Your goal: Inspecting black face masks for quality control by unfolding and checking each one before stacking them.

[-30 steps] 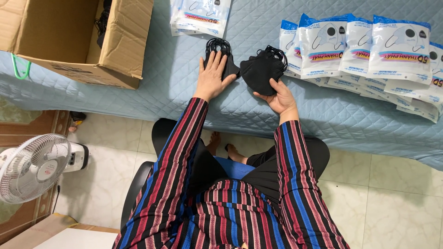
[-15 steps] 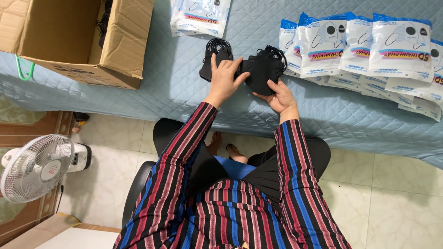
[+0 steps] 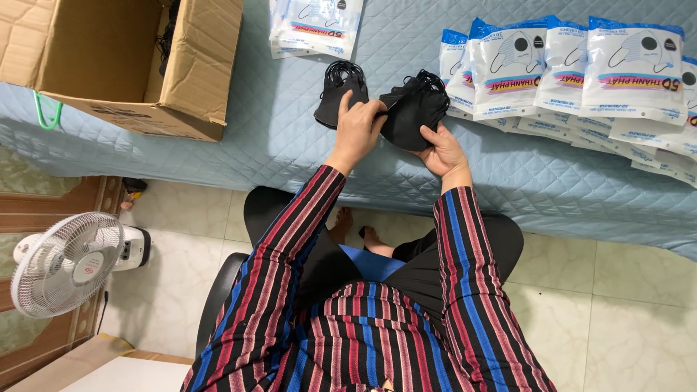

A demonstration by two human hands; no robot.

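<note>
Black mask stack (image 3: 412, 109) gripped between both hands: left (image 3: 357, 129), right (image 3: 444, 149).

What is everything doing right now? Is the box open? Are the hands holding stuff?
Cardboard box: open, flaps up.
Black mask stack: held by both hands.
Second mask stack: lying on the cloth.
Left hand: gripping the stack's edge.
Right hand: supporting it underneath.
Sealed mask packets: closed, overlapping.
Fan: cannot tell if spinning.
</note>
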